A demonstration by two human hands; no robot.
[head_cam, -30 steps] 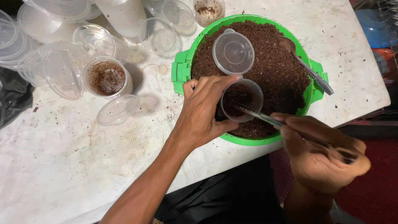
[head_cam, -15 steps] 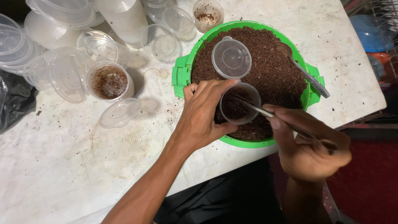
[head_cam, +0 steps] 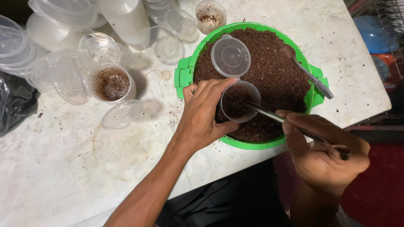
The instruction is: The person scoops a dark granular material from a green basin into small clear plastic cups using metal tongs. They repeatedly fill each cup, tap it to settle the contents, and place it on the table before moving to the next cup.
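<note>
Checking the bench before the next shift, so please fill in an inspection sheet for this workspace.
Surface: white table, stained, brown crumbs scattered.
Job's things: green tub full of brown soil; small clear cup with hinged lid open, partly filled; spoon tip inside cup.
Clutter: second spoon lying in tub; filled cup; stacked empty cups; loose lids.
Grippers: left hand holds cup; right hand holds spoon.
Cables: nothing seen.
Surroundings: black bag left; red floor right.

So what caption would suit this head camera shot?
Left hand holds a clear cup over a green tub of soil; right hand spoons it in.
</note>
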